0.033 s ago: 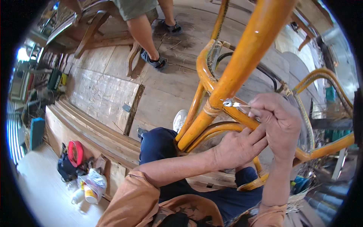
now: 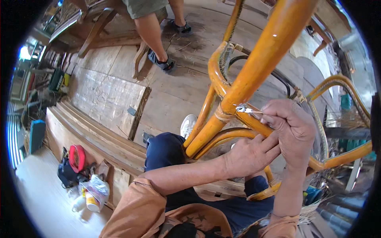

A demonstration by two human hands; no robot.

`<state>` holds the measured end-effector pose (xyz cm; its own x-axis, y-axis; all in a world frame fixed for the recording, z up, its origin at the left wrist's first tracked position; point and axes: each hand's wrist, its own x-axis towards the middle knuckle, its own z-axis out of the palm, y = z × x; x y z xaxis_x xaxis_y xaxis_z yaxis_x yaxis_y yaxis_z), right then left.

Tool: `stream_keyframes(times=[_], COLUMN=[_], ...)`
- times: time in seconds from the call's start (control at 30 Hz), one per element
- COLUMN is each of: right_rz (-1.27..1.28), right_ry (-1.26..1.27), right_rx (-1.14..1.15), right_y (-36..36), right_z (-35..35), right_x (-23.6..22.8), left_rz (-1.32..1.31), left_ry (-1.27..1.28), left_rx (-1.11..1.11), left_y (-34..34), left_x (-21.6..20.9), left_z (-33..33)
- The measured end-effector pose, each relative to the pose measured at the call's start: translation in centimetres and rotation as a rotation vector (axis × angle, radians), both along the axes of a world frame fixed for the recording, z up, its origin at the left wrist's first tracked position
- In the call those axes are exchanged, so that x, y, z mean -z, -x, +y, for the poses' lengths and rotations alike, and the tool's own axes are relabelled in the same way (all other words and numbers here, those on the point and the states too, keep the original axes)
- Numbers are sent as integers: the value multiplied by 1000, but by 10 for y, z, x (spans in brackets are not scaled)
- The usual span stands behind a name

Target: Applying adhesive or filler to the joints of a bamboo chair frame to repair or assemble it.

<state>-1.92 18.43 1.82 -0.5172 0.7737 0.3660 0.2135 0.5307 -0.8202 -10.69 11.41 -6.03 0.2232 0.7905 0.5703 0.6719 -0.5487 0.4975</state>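
Observation:
An orange-yellow lacquered rattan chair frame [image 2: 254, 75] leans across in front of me, with a pale binding [image 2: 223, 114] wrapped round one joint. My right hand [image 2: 293, 133] is closed, pinching a thin pale stick [image 2: 254, 111] between thumb and fingertips. The stick's end meets a shiny whitish smear [image 2: 241, 107] on the pole just beside the binding. My left hand [image 2: 250, 156] lies low against the side rail, its bent fingers reaching under my right hand. Its fingertips and thumb are hidden; it appears closed on the frame.
Long wooden boards [image 2: 95, 131] lie to the left, beside a red ring-shaped item [image 2: 77, 158] and a plastic bag [image 2: 97, 190] with containers. Another person's legs [image 2: 151, 35] stand at the far side by wooden furniture [image 2: 97, 31]. Straw-like strands [image 2: 311, 210] lie at the lower right.
The view has shifted very slightly. Both hands and the stick keep the same place at the joint.

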Motion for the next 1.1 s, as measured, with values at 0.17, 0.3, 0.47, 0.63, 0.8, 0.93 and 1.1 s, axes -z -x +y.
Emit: stream_keyframes(times=[0.17, 0.3, 0.47, 0.63, 0.8, 0.93, 1.1], right_rz=[-43, -192, -352, -377, -143, -129, -355], right_ry=[10, -194, -274, -231, -196, -260, -386], right_rx=[6, 14, -86, -75, -31, -103, -101], right_y=[16, 21, 24, 23, 16, 19, 25], right_z=[-2, -5, -3, -6, -5, -2, -3], right_x=[-4, -9, -18, -13, -4, -4, -8], left_rz=[-12, -85, -133, -96, -78, -116, -136], left_ry=[11, -2, -34, 0, -26, -39, 23], left_rx=[67, 83, 79, 146, 70, 75, 111], left_y=[6, 5, 3, 3, 7, 6, 3], left_x=[5, 6, 10, 12, 2, 3, 9], left_z=[-1, 0, 1, 1, 2, 2, 1])
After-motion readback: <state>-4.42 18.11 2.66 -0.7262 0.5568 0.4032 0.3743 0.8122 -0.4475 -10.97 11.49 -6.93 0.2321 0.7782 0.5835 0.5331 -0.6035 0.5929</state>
